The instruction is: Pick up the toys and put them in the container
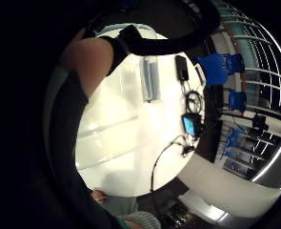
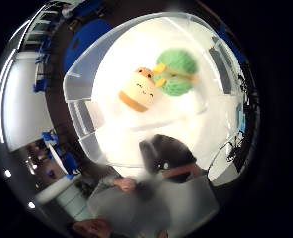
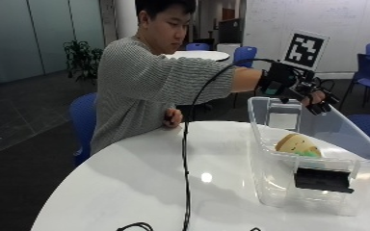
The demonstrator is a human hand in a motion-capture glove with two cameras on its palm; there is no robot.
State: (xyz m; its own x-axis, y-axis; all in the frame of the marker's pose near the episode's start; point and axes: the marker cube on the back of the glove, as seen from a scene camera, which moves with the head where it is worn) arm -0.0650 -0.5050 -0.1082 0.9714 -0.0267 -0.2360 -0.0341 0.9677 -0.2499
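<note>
Right hand (image 3: pixel 307 94) hovering above far end of bin (image 3: pixel 270 159); fingers look loosely curled, gripping nothing visible. Cream toy (image 2: pixel 138 91) and green toy (image 2: pixel 177 72) lying touching on bin floor. Third, dark object (image 2: pixel 166 153) showing blurred in thumb-side view, just beside the two toys; probably a toy falling or landing in bin, cannot tell. No toys showing on table (image 3: pixel 172 178). Judging task nearly done: toys binned, only hand withdrawing left.
</note>
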